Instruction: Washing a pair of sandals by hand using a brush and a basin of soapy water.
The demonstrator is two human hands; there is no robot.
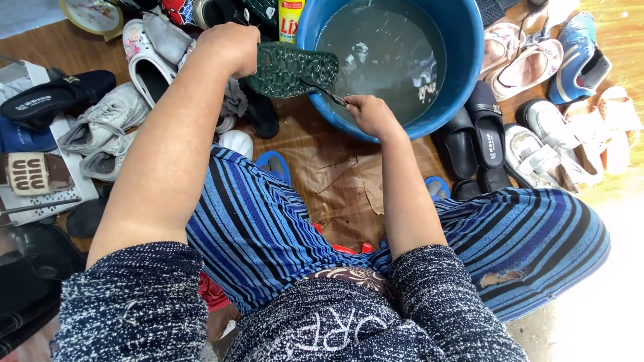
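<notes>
My left hand (231, 43) grips a dark green sandal (292, 68), sole up, held beside the rim of a blue basin (463, 74) of murky water. A thin dark tool (325, 92), perhaps a small brush or pick, is in my right hand (371, 114), its tip touching the sandal's sole. Both hands hover over the basin's near left edge. My knees in a blue striped skirt frame a brown paper sheet (339, 181) on the floor.
Shoes ring the basin: black slippers (486, 137) and pale sandals (537, 64) at right, grey sneakers (104, 121), a white clog (144, 60) and a black slipper (57, 97) at left. A yellow bottle (290, 17) stands behind the sandal.
</notes>
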